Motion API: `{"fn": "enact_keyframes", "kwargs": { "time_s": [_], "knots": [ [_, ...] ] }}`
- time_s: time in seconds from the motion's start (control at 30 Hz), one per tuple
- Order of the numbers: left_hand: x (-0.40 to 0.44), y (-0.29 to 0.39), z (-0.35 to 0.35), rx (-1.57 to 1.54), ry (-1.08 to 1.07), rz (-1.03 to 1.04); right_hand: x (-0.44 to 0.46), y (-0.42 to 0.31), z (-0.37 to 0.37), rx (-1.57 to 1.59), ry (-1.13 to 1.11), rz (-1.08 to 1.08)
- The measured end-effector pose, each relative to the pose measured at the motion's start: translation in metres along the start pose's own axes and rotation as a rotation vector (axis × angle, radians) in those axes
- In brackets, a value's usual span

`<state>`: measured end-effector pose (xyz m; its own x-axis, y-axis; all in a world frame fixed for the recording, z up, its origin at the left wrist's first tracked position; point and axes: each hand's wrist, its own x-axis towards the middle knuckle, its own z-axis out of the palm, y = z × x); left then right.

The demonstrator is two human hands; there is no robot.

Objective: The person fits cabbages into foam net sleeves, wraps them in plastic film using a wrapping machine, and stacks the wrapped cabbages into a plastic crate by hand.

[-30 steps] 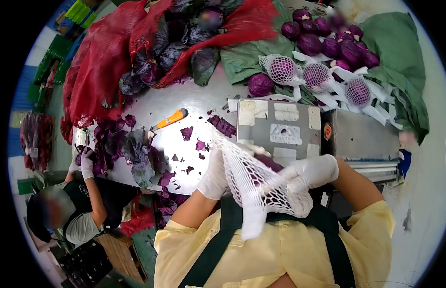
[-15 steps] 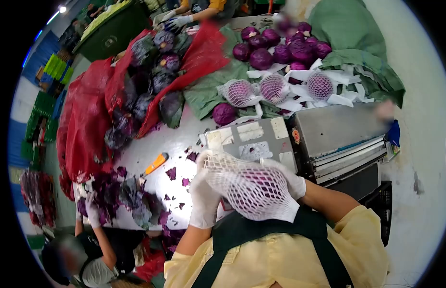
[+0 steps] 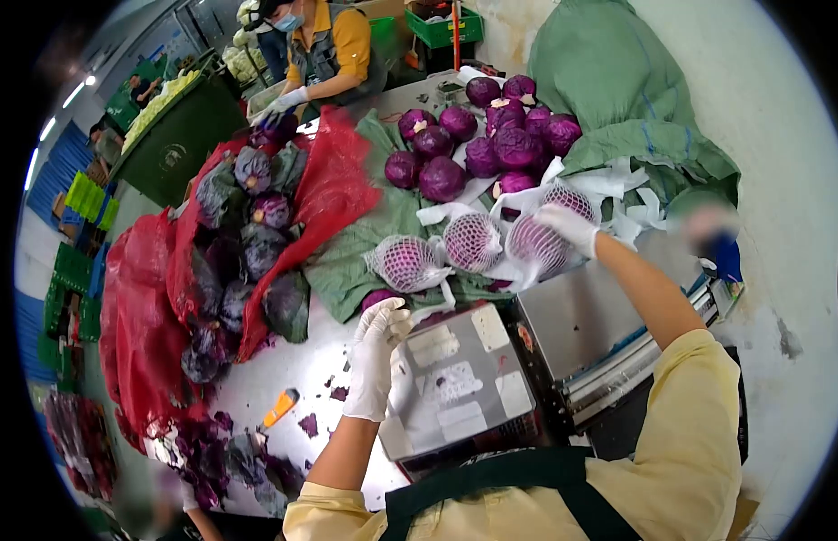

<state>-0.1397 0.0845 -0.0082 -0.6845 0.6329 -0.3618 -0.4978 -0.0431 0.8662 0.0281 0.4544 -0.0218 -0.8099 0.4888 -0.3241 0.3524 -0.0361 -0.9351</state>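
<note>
My right hand (image 3: 572, 227), in a white glove, reaches forward with its fingers over a red cabbage in white foam netting (image 3: 534, 251). That cabbage sits in a row beside other netted cabbages (image 3: 473, 242). My left hand (image 3: 374, 356), also gloved, is raised at the left edge of the grey scale-like box (image 3: 455, 379), with loosely bent fingers and nothing visible in them. Just beyond its fingertips lies a loose red cabbage (image 3: 378, 298), partly hidden by the hand.
Bare red cabbages (image 3: 518, 149) are heaped at the back. A red sack (image 3: 157, 307) with unpeeled cabbages lies left. An orange-handled knife (image 3: 280, 408) and leaf scraps are on the table (image 3: 324, 361). A metal machine (image 3: 581, 307) stands right. Co-workers are at the back and lower left.
The netted cabbage has gone from in front of my chest forward to the row, with my right hand on it. My left hand has let go of the netting. The view has shifted.
</note>
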Motion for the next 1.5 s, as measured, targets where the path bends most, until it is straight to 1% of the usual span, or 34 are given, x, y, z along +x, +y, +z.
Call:
{"fn": "enact_keyframes", "kwargs": {
  "time_s": [0.03,0.07,0.13,0.17,0.2,0.27,0.3,0.37,0.4,0.43,0.47,0.5,0.53,0.6,0.67,0.73,0.77,0.8,0.83,0.87,0.93,0.97,1.0,1.07,1.13,1.2,1.23,1.27,1.33,1.37,1.4,1.43,1.47,1.5],
  "knots": [
    [0.012,0.000,0.004,0.008,-0.005,0.016,0.020,0.032,-0.002,-0.379,0.117,-0.031],
    [0.022,0.000,0.008,0.009,-0.016,0.014,0.027,0.032,0.001,-0.788,-0.041,-0.090],
    [0.035,0.002,0.014,0.080,-0.039,0.004,0.032,0.004,0.019,-1.229,-0.108,0.028],
    [0.044,0.005,0.015,0.112,-0.089,-0.018,0.053,-0.008,0.022,-1.293,-0.066,0.128],
    [0.060,0.005,0.020,0.090,-0.109,-0.039,0.066,-0.027,0.028,-1.256,0.078,-0.118],
    [0.105,-0.002,0.030,0.092,-0.145,0.085,0.158,0.003,0.007,-1.154,0.092,-0.360],
    [0.127,0.003,0.040,0.063,-0.169,0.095,0.167,-0.016,0.019,-0.839,0.166,-0.216],
    [0.178,0.007,0.060,0.029,-0.166,0.093,0.199,-0.037,0.037,-0.508,0.265,-0.152],
    [0.211,-0.001,0.064,0.024,-0.138,0.077,0.225,-0.032,0.041,-0.490,0.295,-0.231],
    [0.251,-0.013,0.066,0.088,-0.081,0.064,0.255,-0.021,0.043,-0.525,0.328,-0.198],
    [0.288,-0.028,0.067,0.146,-0.023,0.049,0.282,-0.010,0.043,-0.428,0.213,-0.107],
    [0.313,-0.039,0.070,0.107,-0.015,0.065,0.287,-0.010,0.051,-0.295,0.158,-0.079],
    [0.323,-0.038,0.080,0.031,-0.019,-0.023,0.285,-0.008,0.064,-0.165,0.101,-0.048],
    [0.365,-0.066,0.091,-0.180,-0.003,-0.075,0.277,-0.012,0.080,-0.306,0.201,-0.017],
    [0.333,-0.037,0.120,-0.332,0.070,-0.301,0.305,0.012,0.076,-0.240,0.133,-0.036],
    [0.313,-0.029,0.115,-0.282,0.079,-0.323,0.259,-0.020,0.091,-0.309,0.114,-0.035],
    [0.320,-0.037,0.098,-0.241,-0.069,-0.268,0.228,-0.044,0.100,-0.371,0.098,-0.043],
    [0.300,-0.027,0.083,-0.161,-0.127,-0.200,0.203,-0.061,0.106,-0.530,0.135,-0.113],
    [0.280,-0.016,0.069,-0.083,-0.179,-0.128,0.175,-0.074,0.112,-0.404,0.098,-0.172],
    [0.222,0.012,0.060,0.032,-0.146,-0.047,0.146,-0.080,0.119,-0.275,0.066,-0.226],
    [0.123,0.045,0.051,0.016,-0.025,0.037,0.084,-0.079,0.142,-0.200,0.031,-0.285],
    [0.084,0.051,0.045,0.043,-0.019,0.025,0.038,-0.090,0.160,-0.158,-0.009,-0.276],
    [0.049,0.048,0.037,0.068,-0.015,0.015,-0.006,-0.096,0.177,-0.117,-0.047,-0.268],
    [-0.002,0.012,0.009,0.112,-0.032,0.034,-0.064,-0.078,0.199,-0.237,-0.077,-0.239],
    [-0.051,-0.011,-0.011,0.194,-0.011,-0.050,-0.096,-0.039,0.216,-0.270,-0.177,-0.255],
    [-0.082,-0.039,-0.031,0.308,0.034,-0.116,-0.130,-0.037,0.224,-0.276,-0.295,-0.015],
    [-0.093,-0.045,-0.033,0.321,0.009,-0.078,-0.136,-0.032,0.226,-0.330,-0.320,-0.018],
    [-0.097,-0.055,-0.037,0.285,0.024,-0.114,-0.137,-0.031,0.224,-0.256,-0.419,0.009],
    [-0.104,-0.048,-0.028,0.449,0.024,0.153,-0.130,-0.039,0.219,-0.531,-0.533,-0.229],
    [-0.100,-0.049,-0.028,0.447,0.023,0.159,-0.111,-0.042,0.212,-0.553,-0.659,-0.233],
    [-0.094,-0.051,-0.030,0.522,-0.024,0.242,-0.084,-0.050,0.204,-0.575,-0.784,-0.236],
    [-0.087,-0.051,-0.030,0.598,-0.067,0.328,-0.055,-0.060,0.196,-0.748,-0.613,-0.269],
    [-0.086,-0.035,-0.018,0.468,-0.159,0.221,-0.022,-0.074,0.188,-0.914,-0.435,-0.300],
    [-0.083,-0.037,-0.018,0.492,-0.175,0.235,0.021,-0.073,0.177,-0.887,-0.231,-0.311]
  ]
}}
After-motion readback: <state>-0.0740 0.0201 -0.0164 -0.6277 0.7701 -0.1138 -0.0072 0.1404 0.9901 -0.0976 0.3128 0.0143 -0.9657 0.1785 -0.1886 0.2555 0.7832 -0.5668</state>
